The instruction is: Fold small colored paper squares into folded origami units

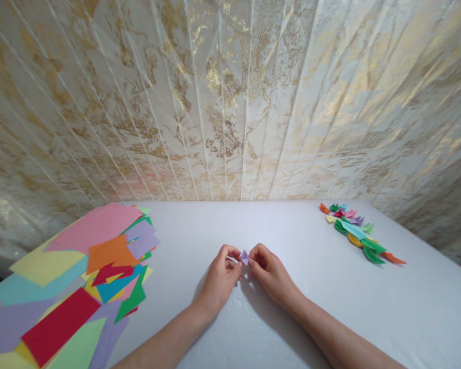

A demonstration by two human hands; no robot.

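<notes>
1. Head view — our left hand (pixel 223 269) and right hand (pixel 269 265) pinch opposite sides of a small lilac folded paper (pixel 245 257), over the white table (pixel 200 223).
2. We do best with light, even pressure — paper this small likely creases easily.

Beyond my fingers (pixel 258 249) a white curtain (pixel 223 102) with a gold pattern fills the view, spreading round to both sides of them. Straight creases (pixel 247 102) run down it, fanning outward to the left and right of my fingers. Its gold catches a shiny light, brightest high up and over to the right. Under my fingers lies a smooth white table (pixel 200 225), its back edge meeting the curtain. Soft shadows (pixel 267 315) fall on the tabletop on my side of them.
</notes>
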